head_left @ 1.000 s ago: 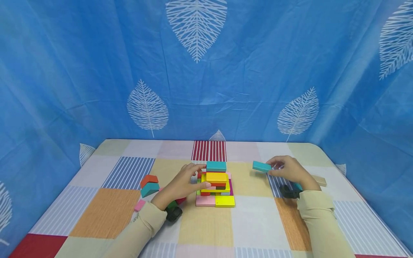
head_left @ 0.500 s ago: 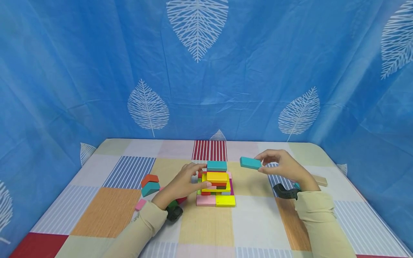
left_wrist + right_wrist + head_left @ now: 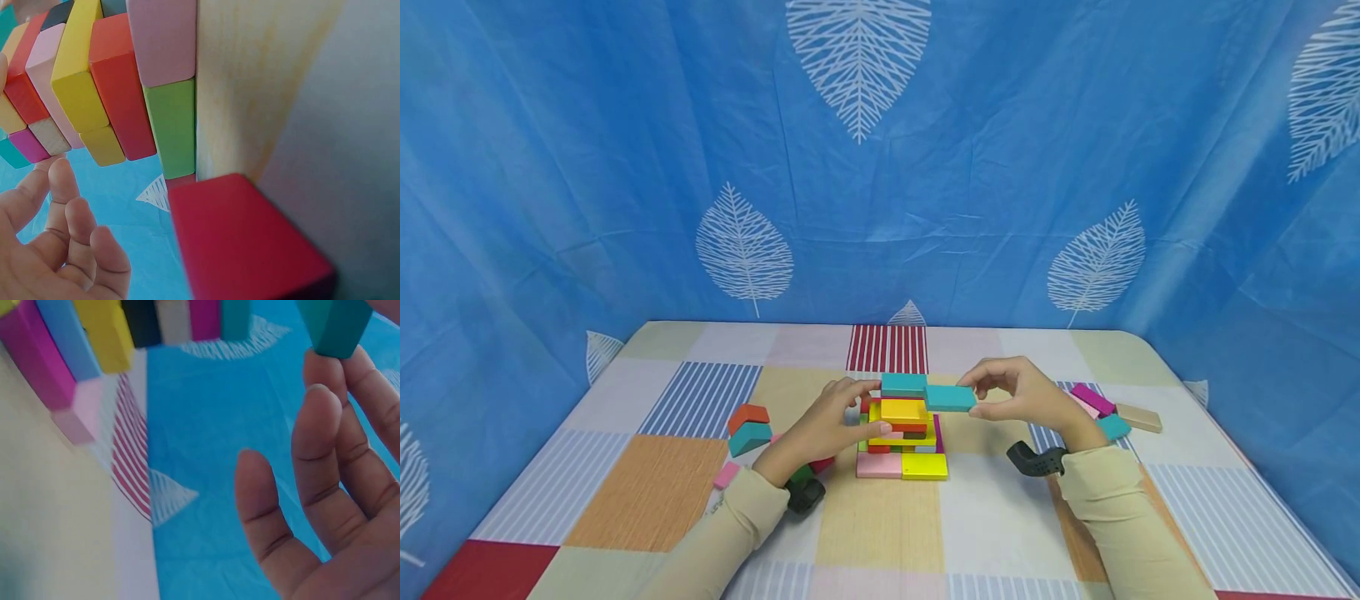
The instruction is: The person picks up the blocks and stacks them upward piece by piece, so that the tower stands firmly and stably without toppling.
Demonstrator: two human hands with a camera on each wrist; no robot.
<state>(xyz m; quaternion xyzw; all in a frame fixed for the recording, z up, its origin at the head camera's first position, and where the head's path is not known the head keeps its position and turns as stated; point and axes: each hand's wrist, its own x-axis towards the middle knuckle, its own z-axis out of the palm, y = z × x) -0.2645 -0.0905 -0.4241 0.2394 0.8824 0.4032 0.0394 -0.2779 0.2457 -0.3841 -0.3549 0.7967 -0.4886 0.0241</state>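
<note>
My right hand [image 3: 1026, 400] pinches a flat teal block [image 3: 950, 398] by its right end. The block is held at the upper right of a stacked tower of coloured blocks. In the head view its left end overlaps the edge of the teal top block [image 3: 903, 384]. My left hand [image 3: 831, 427] stays at the tower's left side, the thumb in front by the upper yellow block [image 3: 905, 411] and the forefinger near the teal top. The left wrist view shows a fingertip right at a pale block [image 3: 50, 135], the other fingers loosely bent.
Left of the tower lie an orange block [image 3: 748, 414], a teal triangular block [image 3: 749, 438] and a pink block [image 3: 727, 476]. To the right are a magenta block [image 3: 1093, 398], a teal block [image 3: 1113, 427] and a plain wooden block [image 3: 1138, 417]. A blue curtain [image 3: 977, 167] hangs behind the table.
My right hand has carried the teal block leftward, from the right of the table to the tower's upper right, uncovering the blocks on the right. The left hand has stayed in place.
</note>
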